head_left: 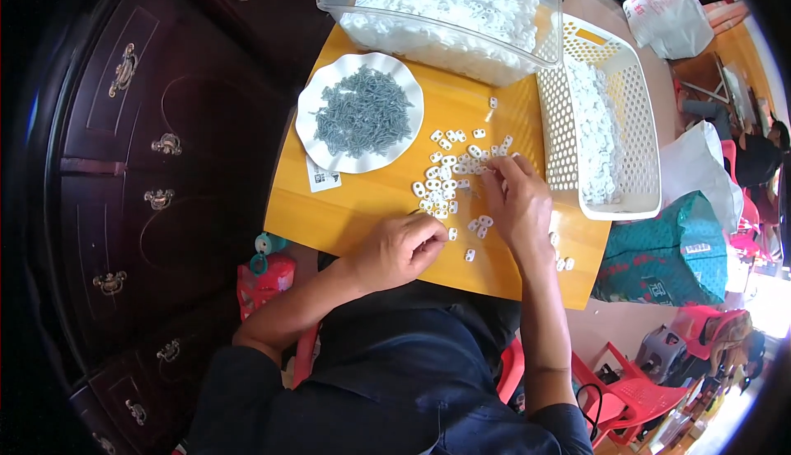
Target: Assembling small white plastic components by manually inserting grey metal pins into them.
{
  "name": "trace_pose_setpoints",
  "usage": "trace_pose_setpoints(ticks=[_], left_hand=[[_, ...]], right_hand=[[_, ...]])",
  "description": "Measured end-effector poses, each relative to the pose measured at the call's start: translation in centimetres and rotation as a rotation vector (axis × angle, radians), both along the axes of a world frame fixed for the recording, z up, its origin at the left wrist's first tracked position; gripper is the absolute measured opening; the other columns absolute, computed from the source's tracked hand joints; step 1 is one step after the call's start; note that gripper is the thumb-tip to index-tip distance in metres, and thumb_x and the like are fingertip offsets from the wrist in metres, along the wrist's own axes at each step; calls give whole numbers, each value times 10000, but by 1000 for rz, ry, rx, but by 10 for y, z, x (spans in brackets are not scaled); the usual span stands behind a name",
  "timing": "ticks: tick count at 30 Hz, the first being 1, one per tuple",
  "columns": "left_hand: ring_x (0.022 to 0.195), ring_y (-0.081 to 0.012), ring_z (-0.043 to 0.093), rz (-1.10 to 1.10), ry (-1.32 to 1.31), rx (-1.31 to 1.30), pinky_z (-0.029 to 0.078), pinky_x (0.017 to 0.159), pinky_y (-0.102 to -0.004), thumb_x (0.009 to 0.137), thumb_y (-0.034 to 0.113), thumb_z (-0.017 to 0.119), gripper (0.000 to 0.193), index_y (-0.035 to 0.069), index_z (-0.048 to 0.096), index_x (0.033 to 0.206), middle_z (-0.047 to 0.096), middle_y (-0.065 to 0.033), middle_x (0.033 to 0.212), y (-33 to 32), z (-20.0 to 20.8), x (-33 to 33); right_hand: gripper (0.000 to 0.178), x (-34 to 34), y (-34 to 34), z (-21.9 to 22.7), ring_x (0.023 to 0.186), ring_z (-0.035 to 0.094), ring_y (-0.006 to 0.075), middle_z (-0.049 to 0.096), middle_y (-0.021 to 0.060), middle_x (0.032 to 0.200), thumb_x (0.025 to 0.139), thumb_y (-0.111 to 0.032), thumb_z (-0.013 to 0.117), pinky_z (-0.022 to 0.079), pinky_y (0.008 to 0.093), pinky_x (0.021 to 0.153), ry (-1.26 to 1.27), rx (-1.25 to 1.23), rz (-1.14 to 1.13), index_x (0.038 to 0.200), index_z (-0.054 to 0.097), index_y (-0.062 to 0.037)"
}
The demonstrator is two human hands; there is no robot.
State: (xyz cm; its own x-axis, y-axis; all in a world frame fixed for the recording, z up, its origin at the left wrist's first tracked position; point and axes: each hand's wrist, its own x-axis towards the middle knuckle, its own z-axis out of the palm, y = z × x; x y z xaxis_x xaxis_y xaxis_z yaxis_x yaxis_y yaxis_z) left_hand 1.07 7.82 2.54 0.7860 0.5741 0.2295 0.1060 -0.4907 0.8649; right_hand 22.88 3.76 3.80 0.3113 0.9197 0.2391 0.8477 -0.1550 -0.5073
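Note:
Several small white plastic pieces with two holes [446, 184] lie scattered over the middle of the yellow table [371, 199]. Over their right side, my right hand [524, 209] has its thumb and index finger pinched on one of the white pieces, largely covered by the fingertips. My left hand [400, 249] is closed and rests by the table's near edge, just below the cluster; what its curled fingers hold, if anything, is hidden. Left of the pieces, a white plate with a wavy rim [311, 138] bears a heap of small grey screw-like parts [362, 111].
A clear plastic bin [428, 30] full of white pieces stands at the table's far side. To its right is a white perforated basket [558, 129] with more of them. A teal bag [667, 257] sits beyond the right edge, dark drawers [198, 117] at left, and a red chair [630, 393] lower right.

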Motion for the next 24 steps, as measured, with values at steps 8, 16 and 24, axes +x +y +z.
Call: trace_pose_setpoints(ticks=[8, 16, 24], left_hand=[[696, -261, 674, 39, -30, -150, 531, 608, -351, 845, -21, 680, 99, 11, 634, 927, 669, -120, 816, 0, -6, -7], [689, -253, 671, 34, -41, -182, 521, 592, -340, 830, -32, 688, 113, 6, 635, 921, 669, -121, 810, 2, -6, -4], [692, -252, 675, 38, -69, -211, 525, 597, -344, 832, -43, 678, 133, 7, 636, 948, 675, -121, 824, 0, -2, 1]], right_hand=[[109, 0, 10, -7, 728, 677, 300, 657, 114, 850, 861, -111, 720, 529, 393, 645, 7, -86, 0, 947, 690, -53], [90, 1, 8, -7, 710, 654, 336, 647, 122, 848, 861, -106, 708, 521, 412, 645, -44, -106, 27, 912, 652, -58], [132, -7, -33, 10, 533, 595, 109, 679, 121, 757, 956, -83, 637, 469, 251, 517, 515, -146, -40, 879, 555, -13]])
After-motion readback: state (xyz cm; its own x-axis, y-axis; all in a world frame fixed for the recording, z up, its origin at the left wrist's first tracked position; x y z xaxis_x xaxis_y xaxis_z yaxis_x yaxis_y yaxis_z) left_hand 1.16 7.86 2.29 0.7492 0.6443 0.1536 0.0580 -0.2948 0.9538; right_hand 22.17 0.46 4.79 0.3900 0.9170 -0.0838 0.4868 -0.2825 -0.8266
